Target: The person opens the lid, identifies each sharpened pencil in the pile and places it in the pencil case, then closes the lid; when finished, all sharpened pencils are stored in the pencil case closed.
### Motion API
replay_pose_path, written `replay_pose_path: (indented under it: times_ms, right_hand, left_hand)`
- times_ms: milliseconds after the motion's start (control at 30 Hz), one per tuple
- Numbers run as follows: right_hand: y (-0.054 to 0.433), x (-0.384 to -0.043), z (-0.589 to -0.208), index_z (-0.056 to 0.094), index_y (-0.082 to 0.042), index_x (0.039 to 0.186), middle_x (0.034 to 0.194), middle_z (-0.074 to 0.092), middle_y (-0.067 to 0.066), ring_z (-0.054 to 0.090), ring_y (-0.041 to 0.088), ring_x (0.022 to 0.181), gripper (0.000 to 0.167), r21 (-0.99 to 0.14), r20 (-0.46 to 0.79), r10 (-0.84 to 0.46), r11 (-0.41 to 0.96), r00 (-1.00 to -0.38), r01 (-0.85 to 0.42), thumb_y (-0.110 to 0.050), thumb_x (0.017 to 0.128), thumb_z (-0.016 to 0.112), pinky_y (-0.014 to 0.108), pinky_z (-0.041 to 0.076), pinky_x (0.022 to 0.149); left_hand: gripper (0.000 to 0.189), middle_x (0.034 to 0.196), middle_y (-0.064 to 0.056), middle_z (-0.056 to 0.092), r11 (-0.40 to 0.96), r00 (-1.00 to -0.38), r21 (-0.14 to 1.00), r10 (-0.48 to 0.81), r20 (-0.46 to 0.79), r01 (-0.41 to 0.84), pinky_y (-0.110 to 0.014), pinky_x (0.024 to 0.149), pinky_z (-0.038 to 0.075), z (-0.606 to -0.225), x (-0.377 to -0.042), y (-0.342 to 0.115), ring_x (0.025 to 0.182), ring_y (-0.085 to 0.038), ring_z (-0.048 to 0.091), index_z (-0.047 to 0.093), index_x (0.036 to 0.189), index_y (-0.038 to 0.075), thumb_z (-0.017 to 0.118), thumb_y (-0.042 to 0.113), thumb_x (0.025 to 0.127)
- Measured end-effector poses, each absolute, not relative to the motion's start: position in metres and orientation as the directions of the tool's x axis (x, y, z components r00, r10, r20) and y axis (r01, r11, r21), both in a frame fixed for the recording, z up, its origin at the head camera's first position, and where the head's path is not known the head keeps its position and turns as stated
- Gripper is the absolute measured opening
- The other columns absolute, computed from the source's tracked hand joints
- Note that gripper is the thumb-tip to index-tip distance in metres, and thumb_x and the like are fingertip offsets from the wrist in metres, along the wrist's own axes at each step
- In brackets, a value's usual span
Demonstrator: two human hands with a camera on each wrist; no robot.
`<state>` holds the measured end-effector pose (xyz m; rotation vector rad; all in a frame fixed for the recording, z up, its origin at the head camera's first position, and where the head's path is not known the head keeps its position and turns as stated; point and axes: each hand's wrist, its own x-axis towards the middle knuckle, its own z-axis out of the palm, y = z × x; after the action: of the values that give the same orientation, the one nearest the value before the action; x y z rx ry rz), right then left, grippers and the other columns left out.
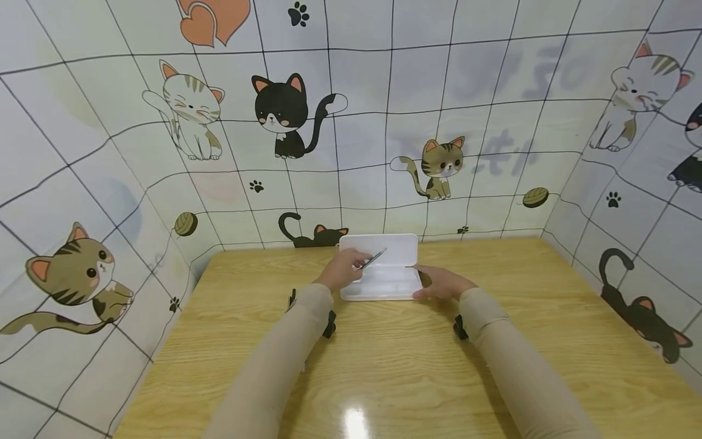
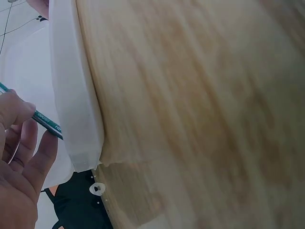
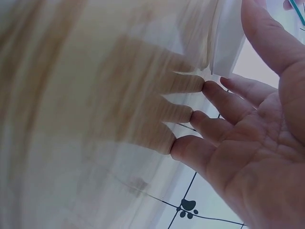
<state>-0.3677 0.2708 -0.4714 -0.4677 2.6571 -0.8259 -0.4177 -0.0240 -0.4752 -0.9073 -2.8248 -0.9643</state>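
While the left hand (image 1: 342, 269) pinches a green pencil (image 1: 374, 258) over the opened white case (image 1: 378, 298) at mid-frame, the right hand (image 1: 445, 284) is loosely extended at the case's right end. The case sits on the wooden surface (image 1: 378, 360), its lid (image 1: 400, 244) raised before the cat-patterned wall (image 1: 362, 140) filling the upper frame.

Your long sleeves (image 1: 271, 360) are plain beige and end in matching cuffs (image 1: 318, 297); a small black fitting (image 1: 329, 325) protrudes on each cuff's inner side.
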Motion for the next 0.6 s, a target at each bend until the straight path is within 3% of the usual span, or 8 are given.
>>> replay_pose_path:
  times_ms: [300, 600]
  right_hand:
    - [0.2702, -0.3688, -0.4701, 0.031, -0.002, 0.158, 0.159, 0.032, 0.026, 0.027, 0.047, 0.147, 0.086, -0.57, -0.187, -0.396, 0.789, -0.899, -0.229, -0.033, 0.092, 0.077, 0.061, 0.02, 0.119]
    - [0.2688, -0.3725, -0.4693, 0.036, -0.002, 0.156, 0.158, 0.036, 0.025, 0.03, 0.046, 0.146, 0.083, -0.556, -0.183, -0.414, 0.792, -0.892, -0.253, -0.032, 0.091, 0.078, 0.061, 0.022, 0.118]
  left_hand:
    - [0.048, 0.1, 0.002, 0.07, 0.657, -0.805, 0.494, 0.567, 0.173, 0.569, -0.029, 0.079, 0.052, -0.48, -0.4229, -0.0212, 0.09, -0.013, 0.061, 0.069, 0.134, 0.022, 0.07, 0.001, 0.091]
    - [0.047, 0.099, 0.006, 0.067, 0.712, -0.805, 0.426, 0.589, 0.068, 0.558, -0.027, 0.08, 0.05, -0.4811, -0.4242, -0.0151, 0.09, -0.012, 0.058, 0.071, 0.131, 0.03, 0.071, 0.003, 0.092]
